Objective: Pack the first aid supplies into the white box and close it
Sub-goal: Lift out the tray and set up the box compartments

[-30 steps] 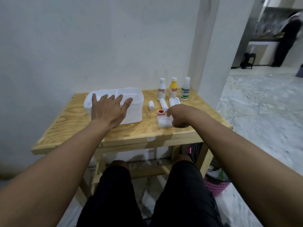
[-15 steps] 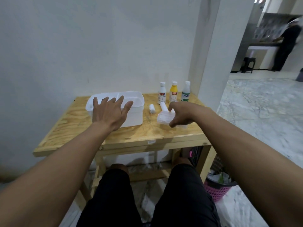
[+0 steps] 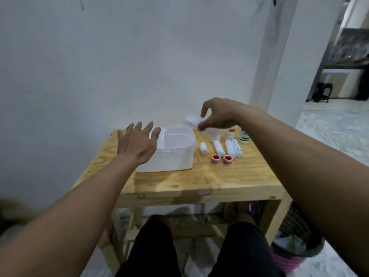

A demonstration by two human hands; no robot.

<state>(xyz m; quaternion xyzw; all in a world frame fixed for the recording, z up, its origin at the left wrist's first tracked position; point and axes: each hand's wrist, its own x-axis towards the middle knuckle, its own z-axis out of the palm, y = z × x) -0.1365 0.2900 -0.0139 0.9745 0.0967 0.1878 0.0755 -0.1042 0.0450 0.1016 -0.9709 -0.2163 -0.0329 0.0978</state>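
Hovering with fingers spread, the left hand (image 3: pixel 137 145) was over the open white box (image 3: pixel 169 150) on the worktop (image 3: pixel 229 176). The right hand (image 3: pixel 217 114), raised, fingers loosely curled apart, had a blurred white packet (image 3: pixel 191 119) just beside its fingertips; contact was unclear.

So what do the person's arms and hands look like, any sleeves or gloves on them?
No gloves and no sleeves in view: both forearms are bare up to the frame edge. The left hand and right hand show no rings, watch or bands. Dark trousers cover the legs below.
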